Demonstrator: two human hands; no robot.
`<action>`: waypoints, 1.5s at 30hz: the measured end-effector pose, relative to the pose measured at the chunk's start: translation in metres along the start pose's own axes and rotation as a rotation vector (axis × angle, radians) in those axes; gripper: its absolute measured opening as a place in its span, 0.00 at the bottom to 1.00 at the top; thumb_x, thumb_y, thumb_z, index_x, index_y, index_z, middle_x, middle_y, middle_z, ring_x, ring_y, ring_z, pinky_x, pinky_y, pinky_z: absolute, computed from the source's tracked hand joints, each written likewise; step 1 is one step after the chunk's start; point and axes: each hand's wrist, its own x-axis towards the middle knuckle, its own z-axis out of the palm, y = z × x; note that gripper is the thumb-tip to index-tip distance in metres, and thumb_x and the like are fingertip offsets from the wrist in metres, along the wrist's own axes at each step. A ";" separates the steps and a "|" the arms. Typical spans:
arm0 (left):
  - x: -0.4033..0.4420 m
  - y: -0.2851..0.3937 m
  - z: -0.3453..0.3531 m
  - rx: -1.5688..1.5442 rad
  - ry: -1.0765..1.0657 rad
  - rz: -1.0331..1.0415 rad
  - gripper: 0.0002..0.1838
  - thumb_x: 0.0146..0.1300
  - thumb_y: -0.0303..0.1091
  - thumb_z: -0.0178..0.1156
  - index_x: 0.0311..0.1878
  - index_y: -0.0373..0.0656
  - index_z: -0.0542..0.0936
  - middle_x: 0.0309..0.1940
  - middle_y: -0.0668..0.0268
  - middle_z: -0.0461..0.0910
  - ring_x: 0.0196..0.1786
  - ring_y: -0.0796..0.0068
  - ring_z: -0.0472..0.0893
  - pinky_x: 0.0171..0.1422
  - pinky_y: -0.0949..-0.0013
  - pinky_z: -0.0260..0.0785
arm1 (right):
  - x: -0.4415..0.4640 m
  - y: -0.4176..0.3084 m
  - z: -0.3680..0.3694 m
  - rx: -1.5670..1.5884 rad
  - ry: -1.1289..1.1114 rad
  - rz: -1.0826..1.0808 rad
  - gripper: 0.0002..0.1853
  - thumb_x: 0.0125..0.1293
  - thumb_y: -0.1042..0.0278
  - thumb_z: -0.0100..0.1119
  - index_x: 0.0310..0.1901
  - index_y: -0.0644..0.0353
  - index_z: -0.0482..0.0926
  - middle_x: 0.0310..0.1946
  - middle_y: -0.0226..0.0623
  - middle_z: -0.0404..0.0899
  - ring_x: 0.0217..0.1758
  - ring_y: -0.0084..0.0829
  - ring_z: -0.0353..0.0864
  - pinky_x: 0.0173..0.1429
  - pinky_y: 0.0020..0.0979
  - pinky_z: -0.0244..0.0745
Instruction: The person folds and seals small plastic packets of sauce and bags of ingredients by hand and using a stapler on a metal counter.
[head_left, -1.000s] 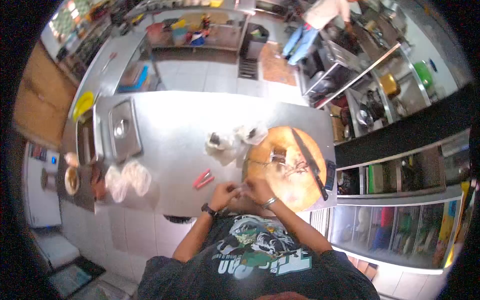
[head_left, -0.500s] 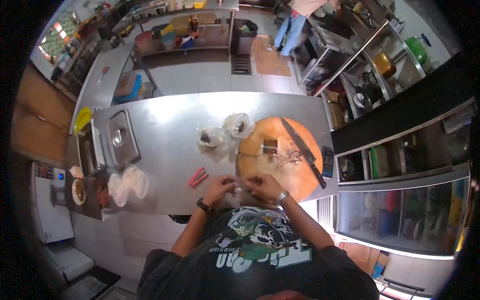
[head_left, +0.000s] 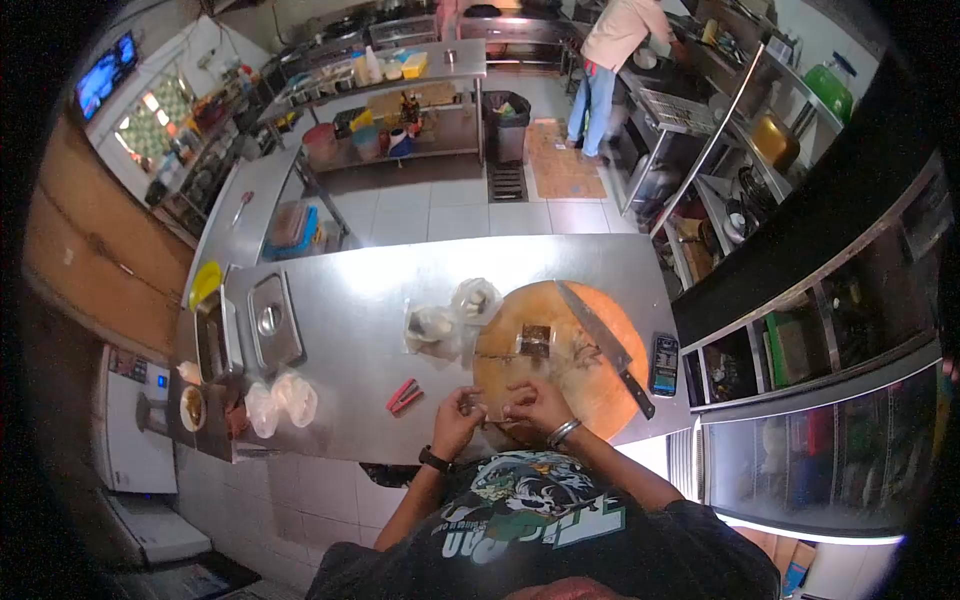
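My left hand [head_left: 460, 420] and my right hand [head_left: 540, 407] are close together at the near edge of a round wooden chopping board [head_left: 500, 375]. Both are closed in a pinch; whatever lies between the fingertips is too small and pale to make out. Left of my left hand lies a red stapler [head_left: 405, 397]. On the board sit a small clear packet with dark contents [head_left: 536, 340] and a large knife [head_left: 608, 345], its handle toward the near right. Two clear plastic bags with dark contents, one [head_left: 430, 325] and another [head_left: 477, 300], rest beside the board's left side.
A phone-like black device [head_left: 663, 365] lies right of the board on the steel table [head_left: 350, 340]. At the left are a lidded steel pan [head_left: 274, 320] and pale plastic bags [head_left: 282, 402]. Across the kitchen, a person [head_left: 600, 80] stands by the stove and shelves.
My view has tilted up, so the table appears lower and more of the kitchen shows. My hands have moved slightly apart, still pinching. The stapler, knife and bags stay in place.
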 end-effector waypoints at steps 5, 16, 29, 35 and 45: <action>-0.004 0.026 0.044 0.897 0.435 0.721 0.13 0.63 0.30 0.65 0.48 0.34 0.79 0.28 0.61 0.80 0.28 0.72 0.79 0.33 0.68 0.72 | -0.009 -0.005 -0.018 0.087 0.140 0.039 0.19 0.55 0.78 0.73 0.48 0.66 0.77 0.35 0.38 0.85 0.39 0.26 0.85 0.40 0.29 0.83; -0.016 0.011 0.072 0.441 0.035 0.031 0.15 0.66 0.38 0.66 0.44 0.33 0.86 0.28 0.62 0.87 0.31 0.75 0.86 0.37 0.71 0.78 | -0.034 -0.004 -0.032 -0.100 0.102 -0.079 0.22 0.52 0.72 0.76 0.48 0.64 0.76 0.31 0.33 0.84 0.36 0.22 0.84 0.45 0.28 0.78; -0.017 0.016 0.080 0.314 -0.085 -0.005 0.15 0.70 0.33 0.61 0.49 0.28 0.83 0.36 0.58 0.87 0.37 0.75 0.86 0.43 0.71 0.79 | -0.040 0.008 -0.038 -0.093 0.077 -0.149 0.24 0.57 0.73 0.74 0.54 0.60 0.74 0.31 0.31 0.84 0.37 0.21 0.84 0.44 0.27 0.79; -0.016 0.024 0.080 0.416 -0.091 0.022 0.15 0.69 0.33 0.61 0.50 0.29 0.83 0.37 0.59 0.87 0.37 0.75 0.85 0.43 0.71 0.79 | -0.044 -0.009 -0.036 -0.140 0.147 -0.194 0.24 0.58 0.73 0.73 0.54 0.58 0.74 0.30 0.32 0.84 0.37 0.21 0.84 0.42 0.27 0.80; -0.012 0.036 0.078 0.361 -0.122 -0.145 0.15 0.68 0.36 0.64 0.45 0.30 0.84 0.35 0.63 0.86 0.36 0.77 0.84 0.42 0.74 0.77 | -0.040 0.006 -0.034 -0.088 0.076 -0.135 0.25 0.60 0.76 0.70 0.57 0.59 0.69 0.34 0.34 0.83 0.40 0.22 0.83 0.42 0.27 0.80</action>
